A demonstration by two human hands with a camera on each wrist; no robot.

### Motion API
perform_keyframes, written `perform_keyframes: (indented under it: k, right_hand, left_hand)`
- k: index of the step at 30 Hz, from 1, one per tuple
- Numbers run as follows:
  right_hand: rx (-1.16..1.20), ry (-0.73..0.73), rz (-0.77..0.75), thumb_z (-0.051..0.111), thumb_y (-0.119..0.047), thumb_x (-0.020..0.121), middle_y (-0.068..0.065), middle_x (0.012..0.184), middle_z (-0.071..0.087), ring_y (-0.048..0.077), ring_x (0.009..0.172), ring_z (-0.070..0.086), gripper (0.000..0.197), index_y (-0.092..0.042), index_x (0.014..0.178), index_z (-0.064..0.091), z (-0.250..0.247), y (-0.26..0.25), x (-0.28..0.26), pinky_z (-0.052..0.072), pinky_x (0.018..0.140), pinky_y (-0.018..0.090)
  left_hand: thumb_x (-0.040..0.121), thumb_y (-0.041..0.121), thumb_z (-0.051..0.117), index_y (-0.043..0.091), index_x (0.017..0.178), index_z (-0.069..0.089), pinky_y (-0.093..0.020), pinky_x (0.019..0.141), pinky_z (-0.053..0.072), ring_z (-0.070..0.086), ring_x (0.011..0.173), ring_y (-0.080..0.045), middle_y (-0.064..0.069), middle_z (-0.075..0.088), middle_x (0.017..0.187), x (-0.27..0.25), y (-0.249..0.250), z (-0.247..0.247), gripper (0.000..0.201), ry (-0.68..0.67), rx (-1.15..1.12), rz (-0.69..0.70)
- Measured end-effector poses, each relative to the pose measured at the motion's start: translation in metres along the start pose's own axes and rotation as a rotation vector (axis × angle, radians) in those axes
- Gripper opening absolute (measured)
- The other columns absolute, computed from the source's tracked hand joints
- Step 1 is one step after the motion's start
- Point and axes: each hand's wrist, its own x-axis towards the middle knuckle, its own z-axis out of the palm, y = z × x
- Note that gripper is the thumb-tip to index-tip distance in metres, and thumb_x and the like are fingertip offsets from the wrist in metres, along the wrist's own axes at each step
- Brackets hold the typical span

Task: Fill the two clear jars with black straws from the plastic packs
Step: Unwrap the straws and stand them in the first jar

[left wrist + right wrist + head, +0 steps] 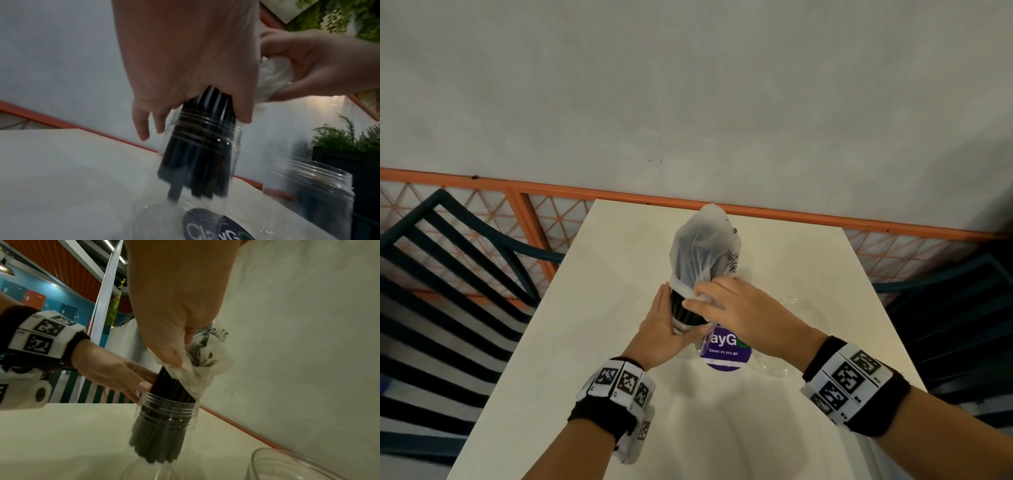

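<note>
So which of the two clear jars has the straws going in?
The clear plastic jar between both hands, holding black straws; the other jar, on its right, stands empty.

Dim indoor light, motion blur, wide-angle distortion

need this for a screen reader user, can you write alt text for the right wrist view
A bundle of black straws slides down into a clear jar on a white table while the right hand pinches the plastic pack bunched above it. The left hand touches the straws at the jar's mouth; a second jar's rim shows lower right.
</note>
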Motion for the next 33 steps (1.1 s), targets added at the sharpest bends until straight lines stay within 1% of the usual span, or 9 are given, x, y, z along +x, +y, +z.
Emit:
perform_keyframes:
  k: [3,6,13,15,18,21,25,30,33]
  right_hand:
    - [0.063,-0.037,-0.02,0.076,-0.011,0.068,0.007,0.123,0.062,0.025,0.109,0.06,0.056,-0.017,0.121,0.058,0.004,-0.004,-0.004,0.054,0.086,0.034]
    - [0.111,-0.051,-0.01,0.066,-0.007,0.078,0.008,0.133,0.055,0.026,0.12,0.053,0.051,-0.018,0.126,0.053,0.01,-0.01,-0.007,0.05,0.096,0.037]
    - [0.184,0.096,0.087,0.07,0.002,0.073,0.018,0.121,0.06,0.032,0.11,0.06,0.058,-0.013,0.124,0.048,-0.013,-0.01,-0.004,0.054,0.088,0.041]
    - [0.179,0.149,0.136,0.063,-0.007,0.084,0.012,0.127,0.056,0.022,0.118,0.053,0.045,-0.016,0.126,0.05,-0.02,-0.003,-0.001,0.048,0.099,0.033]
    - [0.119,0.253,0.172,0.057,-0.009,0.088,0.013,0.125,0.056,0.02,0.117,0.05,0.035,-0.014,0.123,0.056,-0.034,0.004,0.006,0.042,0.101,0.023]
    - [0.133,0.428,0.164,0.058,-0.005,0.085,0.018,0.112,0.062,0.026,0.107,0.055,0.03,-0.006,0.114,0.063,-0.047,0.007,0.009,0.045,0.096,0.028]
    - [0.075,0.7,0.229,0.062,0.002,0.084,0.019,0.106,0.063,0.025,0.1,0.059,0.024,-0.003,0.107,0.067,-0.074,0.007,0.008,0.048,0.095,0.028]
    - [0.419,1.078,0.489,0.064,-0.001,0.083,0.0,0.097,0.056,-0.008,0.096,0.053,0.019,-0.013,0.096,0.069,-0.11,-0.004,-0.014,0.045,0.083,0.008]
    - [0.875,1.117,0.575,0.064,-0.001,0.083,-0.003,0.095,0.056,0.006,0.09,0.058,0.028,-0.028,0.093,0.062,-0.115,-0.016,-0.035,0.049,0.074,0.013]
  left_hand:
    - [0.065,0.054,0.071,0.03,0.144,0.002,-0.039,0.114,0.025,0.021,0.137,-0.007,0.013,0.015,0.15,-0.006,0.001,-0.01,0.108,-0.024,-0.077,-0.051]
    - [0.068,0.041,0.071,0.033,0.142,-0.014,-0.037,0.114,0.026,0.019,0.14,-0.012,0.012,0.006,0.154,-0.009,0.007,-0.019,0.112,-0.006,-0.14,-0.008]
    - [0.084,0.014,0.063,0.047,0.13,0.005,-0.007,0.1,0.028,0.033,0.128,-0.005,0.023,0.021,0.139,-0.008,0.033,-0.038,0.082,0.113,-0.065,0.187]
    - [0.085,0.009,0.061,0.045,0.131,0.009,0.001,0.095,0.029,0.037,0.125,-0.002,0.025,0.025,0.138,-0.005,0.042,-0.043,0.079,0.138,-0.072,0.231]
    - [0.084,0.003,0.06,0.044,0.133,0.017,-0.009,0.099,0.036,0.045,0.118,0.01,0.031,0.03,0.135,-0.002,0.061,-0.049,0.076,0.162,-0.17,0.296]
    - [0.083,0.001,0.061,0.022,0.142,0.021,-0.029,0.109,0.035,0.042,0.129,-0.005,0.01,0.029,0.148,0.001,0.079,-0.053,0.074,0.193,-0.251,0.349]
    - [0.082,-0.002,0.062,0.016,0.132,0.033,-0.028,0.114,0.028,0.029,0.138,-0.011,0.006,0.029,0.145,-0.002,0.1,-0.056,0.061,0.317,-0.229,0.444]
    - [0.082,0.027,0.063,0.023,0.134,0.035,-0.029,0.106,0.034,0.041,0.128,-0.015,0.004,0.037,0.144,-0.024,0.095,-0.058,0.059,0.309,-0.238,0.14]
    - [0.077,0.039,0.058,0.024,0.129,0.045,-0.027,0.099,0.041,0.053,0.118,-0.007,0.009,0.053,0.132,-0.046,0.097,-0.055,0.056,0.149,-0.293,0.104]
